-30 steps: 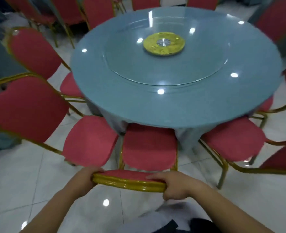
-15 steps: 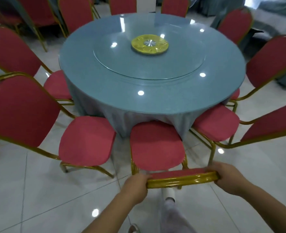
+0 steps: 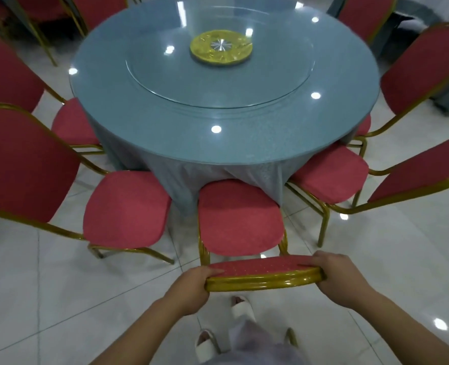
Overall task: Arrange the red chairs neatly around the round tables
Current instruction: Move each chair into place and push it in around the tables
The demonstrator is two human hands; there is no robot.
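We've got the big round table [image 3: 226,143] ahead, and our red chair [image 3: 240,217] sits at its near edge, seat front just under the tablecloth. Left hand [image 3: 191,288] and right hand [image 3: 336,279] are both wrapped tight around the top rail's ends, so we'd push evenly to keep it square between its neighbours.

Red-cushioned, gold-framed near chair [image 3: 240,217] stands upright, seat front tucked under the round blue-clothed desk [image 3: 244,143], flanked by a like chair at left [image 3: 127,208] and another at right [image 3: 331,175], both angled toward the desk.
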